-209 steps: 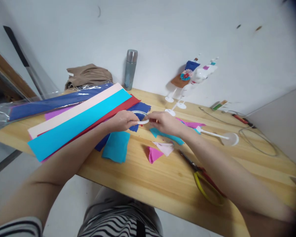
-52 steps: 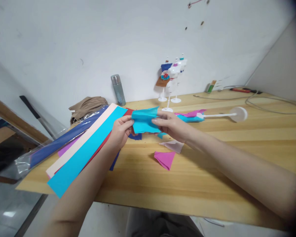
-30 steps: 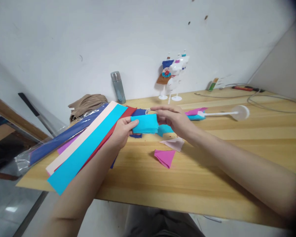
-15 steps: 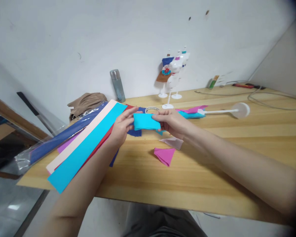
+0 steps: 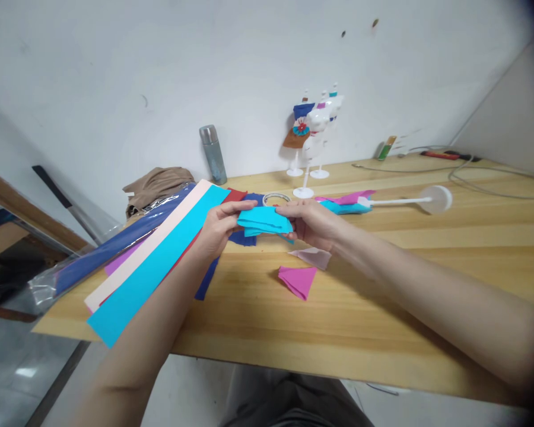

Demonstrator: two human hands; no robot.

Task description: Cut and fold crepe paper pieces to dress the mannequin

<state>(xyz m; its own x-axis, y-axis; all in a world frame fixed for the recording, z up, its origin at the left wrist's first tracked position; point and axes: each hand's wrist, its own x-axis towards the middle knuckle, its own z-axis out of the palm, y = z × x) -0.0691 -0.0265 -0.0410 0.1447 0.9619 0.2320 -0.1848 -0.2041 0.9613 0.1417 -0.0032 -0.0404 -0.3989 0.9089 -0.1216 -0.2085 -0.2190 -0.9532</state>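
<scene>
Between my two hands is a folded piece of turquoise crepe paper [image 5: 264, 220], held above the table with its layers slightly parted along the near edge. My left hand [image 5: 225, 224] pinches its left end, fingers stretched along the top. At the other end my right hand [image 5: 309, 222] grips it between thumb and fingers. Below lie a folded pink paper piece [image 5: 297, 281] and a pale pink scrap [image 5: 314, 257]. A roll of tape [image 5: 276, 198] sits just behind the paper. Long turquoise [image 5: 160, 261] and pale pink strips [image 5: 149, 243] lie beside my left forearm.
Small white mannequins on stands [image 5: 315, 142], some dressed in paper, stand by the wall. Another stand [image 5: 435, 200] lies on its side, wrapped in pink and turquoise. A grey flask [image 5: 213, 155], brown cloth [image 5: 160, 184], plastic-wrapped blue paper [image 5: 129, 243] and a cable [image 5: 454, 175] are around.
The turquoise paper has tilted and its folded layers have spread apart at the near edge. My left fingers have come down onto its top left side.
</scene>
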